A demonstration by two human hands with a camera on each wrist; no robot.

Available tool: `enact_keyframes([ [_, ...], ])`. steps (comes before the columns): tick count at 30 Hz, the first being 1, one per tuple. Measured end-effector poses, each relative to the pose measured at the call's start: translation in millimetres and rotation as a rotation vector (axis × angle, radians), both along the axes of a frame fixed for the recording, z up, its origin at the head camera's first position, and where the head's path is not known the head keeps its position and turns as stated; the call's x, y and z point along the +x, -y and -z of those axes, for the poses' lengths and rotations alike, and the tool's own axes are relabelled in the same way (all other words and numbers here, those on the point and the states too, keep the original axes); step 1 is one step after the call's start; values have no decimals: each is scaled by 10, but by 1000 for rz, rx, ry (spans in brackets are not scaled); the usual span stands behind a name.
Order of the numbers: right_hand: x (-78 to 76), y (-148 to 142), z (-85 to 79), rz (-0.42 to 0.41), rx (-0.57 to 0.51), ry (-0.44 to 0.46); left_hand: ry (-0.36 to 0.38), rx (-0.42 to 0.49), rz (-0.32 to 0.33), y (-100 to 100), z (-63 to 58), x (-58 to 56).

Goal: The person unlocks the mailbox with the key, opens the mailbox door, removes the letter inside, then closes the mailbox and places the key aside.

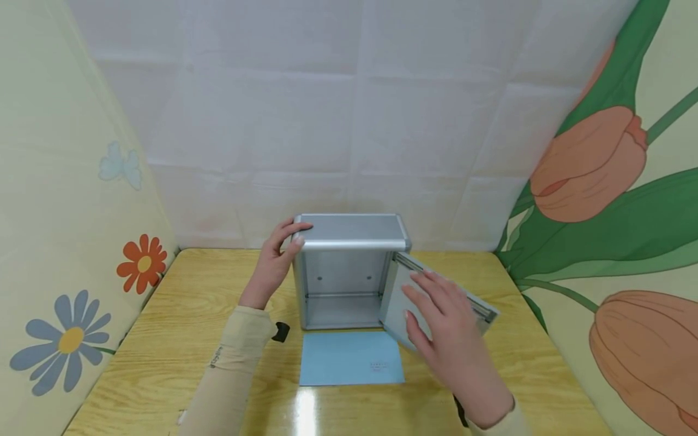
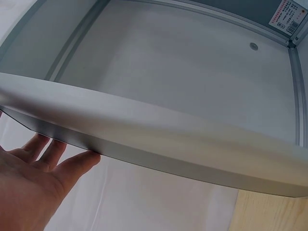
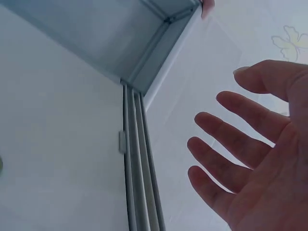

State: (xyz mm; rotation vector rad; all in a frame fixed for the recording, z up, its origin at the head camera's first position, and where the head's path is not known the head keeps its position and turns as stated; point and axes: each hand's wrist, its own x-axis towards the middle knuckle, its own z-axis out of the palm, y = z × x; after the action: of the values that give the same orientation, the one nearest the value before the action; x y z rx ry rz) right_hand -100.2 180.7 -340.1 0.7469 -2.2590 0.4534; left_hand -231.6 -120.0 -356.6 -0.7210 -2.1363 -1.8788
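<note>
A small grey metal cabinet (image 1: 351, 227) stands upright on the table. Its pale door (image 1: 395, 312) hangs swung outward on the right side, and the inside holds nothing that I can see. My left hand (image 1: 275, 260) touches the cabinet's upper left corner; in the left wrist view the fingertips (image 2: 89, 156) press against its outer panel (image 2: 159, 168). My right hand (image 1: 449, 339) hovers by the door with its fingers apart. Clear of the door frame (image 3: 139, 173), that right hand (image 3: 255, 154) holds nothing in the right wrist view.
On the wooden table (image 1: 207, 297), a light blue sheet (image 1: 349, 360) with small print lies just before the cabinet. A small black piece (image 1: 281, 332) shows beside my left sleeve. White cloth (image 1: 262, 121) hangs behind, with flower-patterned cloth at both sides.
</note>
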Motion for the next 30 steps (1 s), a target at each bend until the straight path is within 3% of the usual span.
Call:
enact_keyframes([
  [6, 17, -156, -41, 89, -5, -4, -11, -2, -1, 1, 9, -8],
  [17, 43, -320, -5, 147, 21, 22, -19, -7, 5, 8, 11, -1],
  [30, 193, -272, -78, 105, 27, 25, -46, -9, -6, -6, -21, 16],
])
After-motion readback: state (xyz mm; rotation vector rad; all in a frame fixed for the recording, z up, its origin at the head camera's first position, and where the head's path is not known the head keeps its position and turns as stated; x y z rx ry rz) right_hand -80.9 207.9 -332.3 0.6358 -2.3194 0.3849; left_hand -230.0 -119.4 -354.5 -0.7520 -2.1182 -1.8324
